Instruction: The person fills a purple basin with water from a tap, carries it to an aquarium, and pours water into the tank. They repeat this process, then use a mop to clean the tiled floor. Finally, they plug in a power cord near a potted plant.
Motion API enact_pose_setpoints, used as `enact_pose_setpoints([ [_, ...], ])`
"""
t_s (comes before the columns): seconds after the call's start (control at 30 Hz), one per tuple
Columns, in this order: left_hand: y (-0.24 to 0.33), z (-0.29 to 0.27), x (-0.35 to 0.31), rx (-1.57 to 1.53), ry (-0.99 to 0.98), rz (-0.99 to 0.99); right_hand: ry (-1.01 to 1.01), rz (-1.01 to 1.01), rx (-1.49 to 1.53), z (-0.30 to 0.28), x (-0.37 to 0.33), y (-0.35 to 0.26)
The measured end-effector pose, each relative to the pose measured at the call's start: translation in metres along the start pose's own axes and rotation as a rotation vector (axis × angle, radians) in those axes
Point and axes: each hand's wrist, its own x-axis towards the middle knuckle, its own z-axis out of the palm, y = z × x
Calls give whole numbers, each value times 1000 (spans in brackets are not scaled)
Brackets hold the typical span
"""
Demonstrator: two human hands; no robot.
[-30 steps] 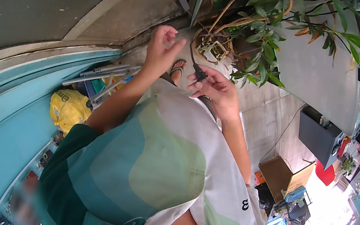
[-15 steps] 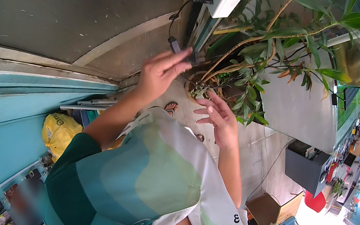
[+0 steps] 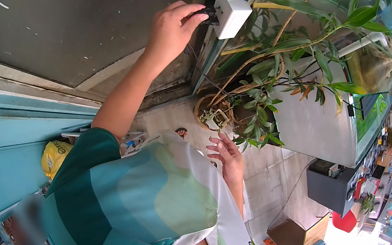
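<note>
My left hand (image 3: 173, 26) is raised to a white socket box (image 3: 232, 14) on the frame beside the dark panel. Its thumb and fingers pinch a black power plug (image 3: 207, 16) at the face of the box. Whether the plug's pins sit fully in the socket I cannot tell. A thin black cord (image 3: 204, 74) trails down behind the wrist toward the potted plant (image 3: 214, 112). Lower down, in front of my shirt, my right hand (image 3: 228, 158) holds nothing; its fingers are spread near the pot.
Leafy branches (image 3: 293, 45) reach over a tank with a pale side panel (image 3: 320, 118) on the right. A dark grey box-shaped unit (image 3: 330, 185) stands below it. A yellow bag (image 3: 54, 156) lies by the blue wall on the left. Tiled floor (image 3: 264, 182) runs between.
My left hand has moved up to the socket box and now pinches the plug there. My right hand has dropped lower, fingers still apart. The view has shifted slightly.
</note>
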Motion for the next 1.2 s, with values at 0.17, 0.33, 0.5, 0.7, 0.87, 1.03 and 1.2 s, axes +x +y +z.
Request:
enact_pose_setpoints([
  [0.17,-7,3,10,-73,-17,57,17,-13,-3,-7,4,-1],
  [0.33,-8,7,12,-23,-10,122,15,-18,-21,-19,16,-2],
  [0.5,-7,17,13,34,63,257,24,-30,28,-31,26,-5],
  [0.7,0,14,16,32,-5,209,61,-43,32,-42,30,2],
  [0.87,-30,11,2,50,58,276,66,-29,-58,-50,38,20],
  [1.03,-116,10,-72,-348,208,-328,118,80,-103,-54,34,39],
  [1.2,-194,34,-123,-1275,-226,-691,45,109,-135,-41,33,46],
])
